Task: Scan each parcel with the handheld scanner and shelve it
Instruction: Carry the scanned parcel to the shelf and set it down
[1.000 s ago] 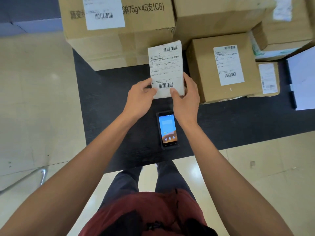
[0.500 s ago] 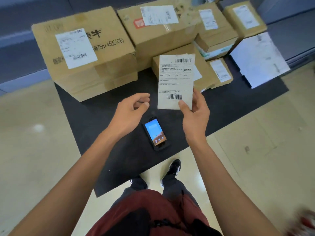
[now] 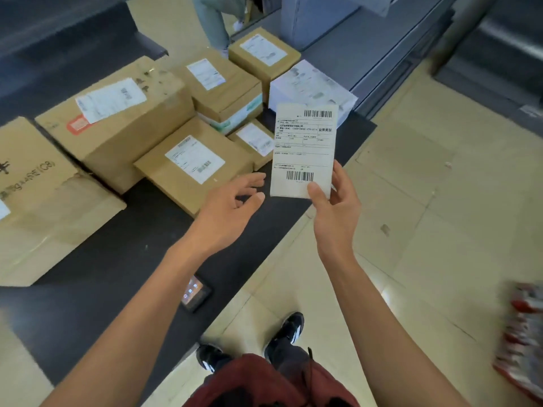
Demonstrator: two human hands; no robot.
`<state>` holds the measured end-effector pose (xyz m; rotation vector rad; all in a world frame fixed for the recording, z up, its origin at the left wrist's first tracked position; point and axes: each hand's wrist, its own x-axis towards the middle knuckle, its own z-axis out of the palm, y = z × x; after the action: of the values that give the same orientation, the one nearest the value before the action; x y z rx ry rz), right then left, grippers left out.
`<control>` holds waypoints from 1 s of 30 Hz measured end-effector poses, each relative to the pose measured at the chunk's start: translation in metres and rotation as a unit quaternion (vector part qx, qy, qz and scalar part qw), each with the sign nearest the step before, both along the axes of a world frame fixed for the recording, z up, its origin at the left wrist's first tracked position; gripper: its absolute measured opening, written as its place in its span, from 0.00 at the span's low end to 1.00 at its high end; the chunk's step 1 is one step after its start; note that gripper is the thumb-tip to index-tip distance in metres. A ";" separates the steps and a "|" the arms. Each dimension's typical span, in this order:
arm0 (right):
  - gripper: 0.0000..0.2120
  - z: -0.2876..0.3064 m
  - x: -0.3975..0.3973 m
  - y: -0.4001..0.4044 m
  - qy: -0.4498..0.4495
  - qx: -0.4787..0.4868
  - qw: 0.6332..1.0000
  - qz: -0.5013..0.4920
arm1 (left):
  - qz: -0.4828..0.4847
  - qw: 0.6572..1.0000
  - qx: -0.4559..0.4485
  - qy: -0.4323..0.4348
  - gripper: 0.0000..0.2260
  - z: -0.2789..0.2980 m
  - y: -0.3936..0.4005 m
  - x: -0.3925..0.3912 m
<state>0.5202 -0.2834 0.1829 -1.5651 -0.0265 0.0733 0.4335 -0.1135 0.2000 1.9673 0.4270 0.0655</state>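
Observation:
My right hand (image 3: 335,204) grips the lower edge of a small white parcel (image 3: 304,148) with a barcode label, held upright above the edge of the black mat (image 3: 97,277). My left hand (image 3: 232,208) hovers just left of the parcel, fingers apart, holding nothing. The handheld scanner (image 3: 195,292), screen lit, lies on the mat near its front edge, partly hidden under my left forearm. Several labelled cardboard boxes sit on the mat, among them a flat one (image 3: 191,163) beside my left hand.
A large worn carton (image 3: 44,207) stands at the left and a white parcel (image 3: 314,86) at the back right. A grey counter (image 3: 382,48) runs behind. Another person's legs (image 3: 214,22) stand at the top. A red blurred object (image 3: 523,333) is at the right.
My left hand has let go of the parcel, which my right hand alone now carries to the right. The view has swung right, so the scanner sits lower under my left arm.

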 end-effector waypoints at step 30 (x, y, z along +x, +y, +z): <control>0.24 0.039 0.390 -0.193 -0.094 0.035 0.984 -0.147 | -0.152 0.986 -0.031 -0.069 0.16 0.021 -0.160 0.441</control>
<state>0.9102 -0.4761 0.2219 -1.4869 0.0537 -0.3046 0.8748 -0.2737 0.2210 1.9324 0.0356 -0.0068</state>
